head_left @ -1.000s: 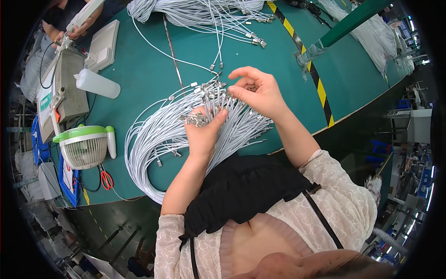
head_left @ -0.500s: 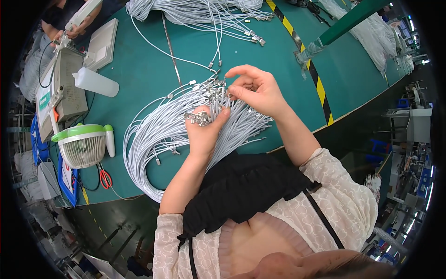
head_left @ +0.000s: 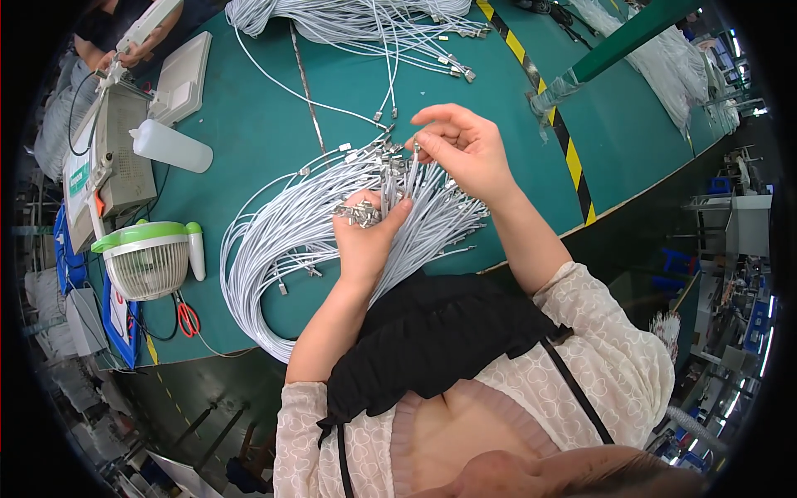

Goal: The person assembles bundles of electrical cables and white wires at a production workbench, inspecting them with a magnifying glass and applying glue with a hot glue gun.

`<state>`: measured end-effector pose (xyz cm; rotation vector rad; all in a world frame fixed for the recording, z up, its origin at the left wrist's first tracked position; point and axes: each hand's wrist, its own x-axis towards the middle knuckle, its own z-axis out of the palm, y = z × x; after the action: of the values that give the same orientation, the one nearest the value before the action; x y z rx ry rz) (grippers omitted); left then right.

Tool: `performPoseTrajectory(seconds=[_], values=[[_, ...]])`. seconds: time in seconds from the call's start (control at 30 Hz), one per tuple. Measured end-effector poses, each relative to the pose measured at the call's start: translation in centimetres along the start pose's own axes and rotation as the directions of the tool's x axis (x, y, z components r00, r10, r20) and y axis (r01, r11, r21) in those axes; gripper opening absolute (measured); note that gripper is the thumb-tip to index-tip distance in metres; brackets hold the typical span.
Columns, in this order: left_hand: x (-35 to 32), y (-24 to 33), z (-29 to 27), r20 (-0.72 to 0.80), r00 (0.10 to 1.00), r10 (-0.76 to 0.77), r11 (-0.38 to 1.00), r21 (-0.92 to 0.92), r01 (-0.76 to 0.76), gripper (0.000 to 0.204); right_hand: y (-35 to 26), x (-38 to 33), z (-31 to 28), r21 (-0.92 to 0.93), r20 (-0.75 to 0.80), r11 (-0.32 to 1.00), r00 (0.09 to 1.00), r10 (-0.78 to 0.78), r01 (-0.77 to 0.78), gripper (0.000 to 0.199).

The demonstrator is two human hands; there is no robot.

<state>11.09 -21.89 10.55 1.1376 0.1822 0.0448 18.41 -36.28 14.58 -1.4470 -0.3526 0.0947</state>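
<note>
A big bundle of white cables (head_left: 282,241) with metal plug ends lies looped on the green table (head_left: 249,124). My left hand (head_left: 365,236) grips a bunch of these cables' metal plug ends (head_left: 359,214), the plugs fanned out above my thumb. My right hand (head_left: 465,149) hovers just above and to the right, pinching one cable end (head_left: 413,162) between thumb and fingers, and the cable runs down into the bundle.
Another heap of white cables (head_left: 357,21) lies at the table's far edge. On the left stand a small green-and-white fan (head_left: 149,257), red scissors (head_left: 188,318), a white squeeze bottle (head_left: 170,145) and a grey machine (head_left: 112,162). Another person's hand (head_left: 137,50) works at the top left. Yellow-black tape (head_left: 573,158) marks the right edge.
My right hand has drawn one cable end slightly up and right from the bunch. My left hand has stayed where it was, still holding the plugs.
</note>
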Motion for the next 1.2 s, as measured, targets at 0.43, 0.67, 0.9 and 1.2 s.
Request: performPoseTrajectory(seconds=[0.43,0.67,0.9,1.2], values=[[1.0,0.2,-1.2,-0.015,0.996,-0.090,0.993,0.075,0.091,0.022,1.4,-0.7,0.7,-0.023,0.168,0.989,0.974,0.151,-0.149,0.035],[1.2,-0.1,-1.2,0.015,0.996,-0.088,0.995,0.049,0.087,0.017,1.1,-1.0,1.0,-0.153,0.208,0.980,0.965,0.157,-0.126,0.040],[1.3,0.3,-0.9,-0.046,0.993,-0.108,0.994,0.026,0.109,0.011,2.1,-0.9,0.5,-0.122,0.178,0.971,0.958,0.226,-0.206,0.039],[1.3,-0.3,-1.8,0.036,0.997,-0.075,0.994,0.079,0.072,0.013,2.0,-0.9,1.2,-0.198,0.180,0.979,0.980,0.080,-0.044,0.037]])
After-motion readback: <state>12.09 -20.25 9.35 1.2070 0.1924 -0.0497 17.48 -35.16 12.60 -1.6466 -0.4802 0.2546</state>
